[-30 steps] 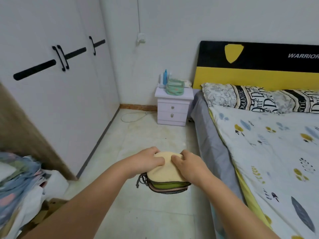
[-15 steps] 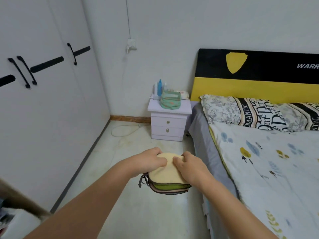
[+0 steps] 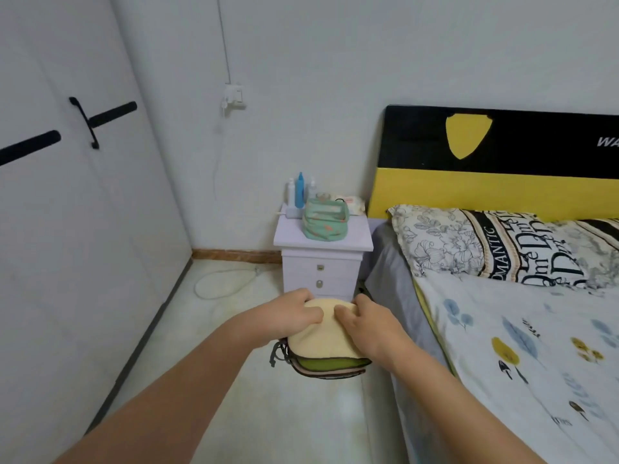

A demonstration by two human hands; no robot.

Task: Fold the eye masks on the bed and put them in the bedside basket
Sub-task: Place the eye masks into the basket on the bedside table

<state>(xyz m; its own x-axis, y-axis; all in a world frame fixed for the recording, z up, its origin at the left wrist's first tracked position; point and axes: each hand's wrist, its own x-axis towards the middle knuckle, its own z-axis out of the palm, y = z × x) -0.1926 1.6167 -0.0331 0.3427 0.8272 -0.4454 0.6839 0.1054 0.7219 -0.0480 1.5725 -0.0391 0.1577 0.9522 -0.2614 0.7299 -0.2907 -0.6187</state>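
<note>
A stack of folded eye masks [image 3: 320, 343] hangs in the air in front of me, cream on top with green and pinkish layers below and dark straps dangling at its left. My left hand [image 3: 288, 318] grips the stack's left side and my right hand [image 3: 366, 321] grips its right side, thumbs pressed on the cream top. The green fabric basket [image 3: 325, 226] stands on the lilac bedside table [image 3: 323, 244], beyond the stack. The bed [image 3: 522, 346] with a leaf-print sheet lies to my right.
Bottles [image 3: 299, 192] and a wipes pack [image 3: 348, 204] stand behind the basket. A white wardrobe [image 3: 67, 195] lines the left side. A white cable [image 3: 221, 283] loops on the tiled floor. Patterned pillows [image 3: 495, 249] lie under the black-and-yellow headboard [image 3: 495, 162].
I have come closer to the bedside table, with the stack held the same way in both hands. The clothes pile at the lower left has dropped out of view.
</note>
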